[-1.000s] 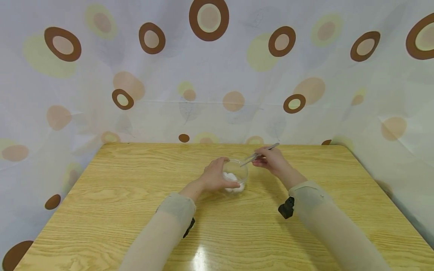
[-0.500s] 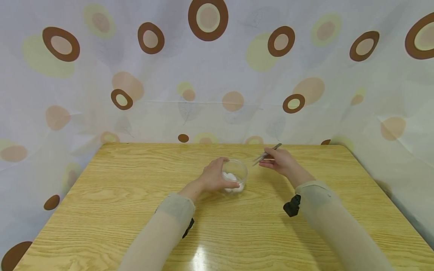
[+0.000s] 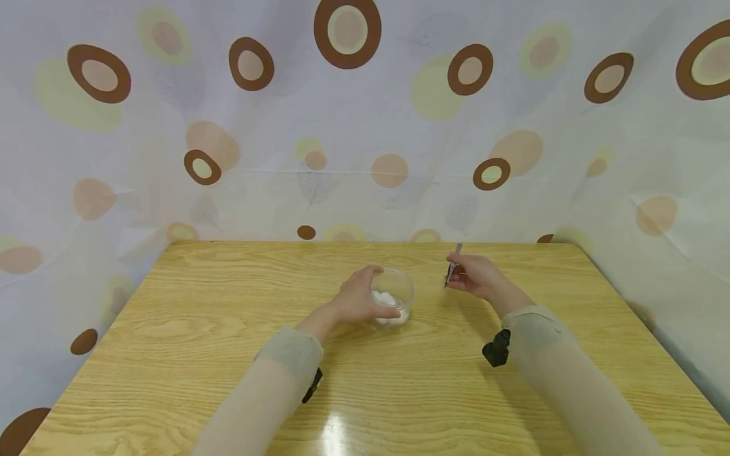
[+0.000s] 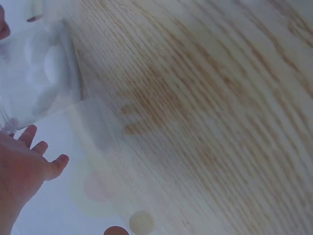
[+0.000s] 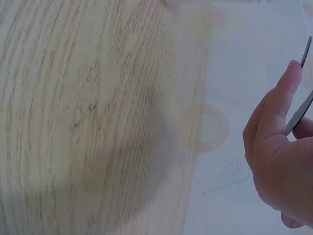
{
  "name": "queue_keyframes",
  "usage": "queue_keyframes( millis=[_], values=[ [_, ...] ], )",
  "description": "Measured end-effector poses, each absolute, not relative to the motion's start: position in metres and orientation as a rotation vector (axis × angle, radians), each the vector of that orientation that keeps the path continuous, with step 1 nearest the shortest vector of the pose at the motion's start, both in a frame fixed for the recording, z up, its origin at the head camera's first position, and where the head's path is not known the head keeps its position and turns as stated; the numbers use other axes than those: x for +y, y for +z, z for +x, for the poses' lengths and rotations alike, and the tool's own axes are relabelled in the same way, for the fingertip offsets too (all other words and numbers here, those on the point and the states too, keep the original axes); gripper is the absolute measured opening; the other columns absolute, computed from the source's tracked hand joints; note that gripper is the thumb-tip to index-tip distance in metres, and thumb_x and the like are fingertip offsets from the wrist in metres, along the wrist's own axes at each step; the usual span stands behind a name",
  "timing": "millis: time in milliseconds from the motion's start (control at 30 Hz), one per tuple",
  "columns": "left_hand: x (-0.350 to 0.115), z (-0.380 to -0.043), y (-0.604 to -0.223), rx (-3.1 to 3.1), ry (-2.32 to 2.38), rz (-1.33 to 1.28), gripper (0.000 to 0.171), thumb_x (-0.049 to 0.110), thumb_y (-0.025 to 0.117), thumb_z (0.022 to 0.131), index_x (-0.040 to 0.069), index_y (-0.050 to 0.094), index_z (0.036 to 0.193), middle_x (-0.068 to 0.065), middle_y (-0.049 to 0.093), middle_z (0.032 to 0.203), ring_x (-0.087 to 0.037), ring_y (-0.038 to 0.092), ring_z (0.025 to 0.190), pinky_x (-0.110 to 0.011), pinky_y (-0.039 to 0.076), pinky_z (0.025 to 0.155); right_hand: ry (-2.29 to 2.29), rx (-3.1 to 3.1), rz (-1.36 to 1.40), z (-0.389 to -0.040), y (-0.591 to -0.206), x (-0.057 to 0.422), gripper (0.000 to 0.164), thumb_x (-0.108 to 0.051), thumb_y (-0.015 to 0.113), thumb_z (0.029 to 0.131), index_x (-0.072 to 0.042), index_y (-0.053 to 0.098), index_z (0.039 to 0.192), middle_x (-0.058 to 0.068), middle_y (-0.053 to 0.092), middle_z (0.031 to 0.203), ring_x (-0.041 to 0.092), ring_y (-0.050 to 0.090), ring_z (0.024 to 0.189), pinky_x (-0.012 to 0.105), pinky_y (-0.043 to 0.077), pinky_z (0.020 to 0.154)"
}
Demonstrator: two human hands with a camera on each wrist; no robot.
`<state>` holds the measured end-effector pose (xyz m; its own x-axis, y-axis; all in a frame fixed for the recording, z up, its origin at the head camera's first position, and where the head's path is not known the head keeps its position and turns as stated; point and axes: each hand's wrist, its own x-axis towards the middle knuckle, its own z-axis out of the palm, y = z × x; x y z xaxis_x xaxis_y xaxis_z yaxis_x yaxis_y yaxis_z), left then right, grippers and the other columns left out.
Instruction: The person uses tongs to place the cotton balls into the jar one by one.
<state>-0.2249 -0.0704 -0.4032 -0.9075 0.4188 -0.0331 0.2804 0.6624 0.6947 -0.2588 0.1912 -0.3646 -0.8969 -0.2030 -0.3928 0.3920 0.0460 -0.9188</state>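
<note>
My left hand [image 3: 358, 299] grips a clear, round jar [image 3: 402, 286] at the middle of the table, thumb on the near side and fingers on the far side. Several white balls, cotton-like, [image 3: 384, 298] lie inside at the bottom. In the left wrist view the jar [image 4: 17, 93] is cut off by the left edge, with the hand [image 4: 24, 169] below it. To the right of the jar and apart from it, my right hand [image 3: 480, 276] pinches metal tweezers [image 3: 458, 249], their tips pointing down. The right wrist view shows part of the tweezers [image 5: 299, 116] between the fingers.
A wood-grain table [image 3: 217, 354] lies under both hands. Behind it and along its sides hangs a pale cloth [image 3: 274, 209] with brown and yellow circles. A black wrist camera [image 3: 497, 348] sits under the right sleeve.
My right hand has drawn away from the jar's mouth to the right, and the tweezers have swung from slanting over the rim to nearly upright. The left hand keeps its hold on the jar.
</note>
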Motion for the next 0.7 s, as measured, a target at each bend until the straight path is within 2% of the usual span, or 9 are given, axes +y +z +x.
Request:
queue_keyframes(
  millis=[200, 400, 700],
  values=[
    [-0.0707, -0.2242, -0.4035, 2.705, 1.053, 0.562, 0.095, 0.048, 0.078, 0.070, 0.012, 0.031, 0.143, -0.009, 0.036, 0.147, -0.029, 0.032, 0.136, -0.051, 0.022, 0.111, -1.867, 1.948, 0.164, -0.2591, -0.3681, 0.1960, 0.020, -0.024, 0.038, 0.101, -0.008, 0.047, 0.110, -0.001, 0.047, 0.079, 0.007, 0.049, 0.066, 0.019, 0.052, 0.064],
    [-0.0711, -0.2211, -0.4018, 2.693, 1.085, 0.547, 0.093, 0.048, 0.075, 0.072, 0.010, 0.030, 0.145, -0.008, 0.036, 0.147, -0.029, 0.031, 0.137, -0.052, 0.021, 0.111, -1.831, 1.930, 0.143, -0.2593, -0.3709, 0.1988, 0.021, -0.022, 0.037, 0.101, -0.007, 0.046, 0.113, -0.001, 0.048, 0.080, 0.008, 0.051, 0.067, 0.020, 0.053, 0.065],
    [-0.0725, -0.2190, -0.3991, 2.711, 1.116, 0.510, 0.091, 0.045, 0.075, 0.074, 0.009, 0.030, 0.144, -0.010, 0.036, 0.146, -0.032, 0.031, 0.136, -0.053, 0.023, 0.110, -1.630, 2.109, 0.028, -0.2570, -0.3725, 0.1988, 0.036, -0.020, 0.041, 0.100, 0.008, 0.044, 0.122, 0.000, 0.051, 0.077, 0.008, 0.054, 0.066, 0.021, 0.053, 0.065]
  ],
)
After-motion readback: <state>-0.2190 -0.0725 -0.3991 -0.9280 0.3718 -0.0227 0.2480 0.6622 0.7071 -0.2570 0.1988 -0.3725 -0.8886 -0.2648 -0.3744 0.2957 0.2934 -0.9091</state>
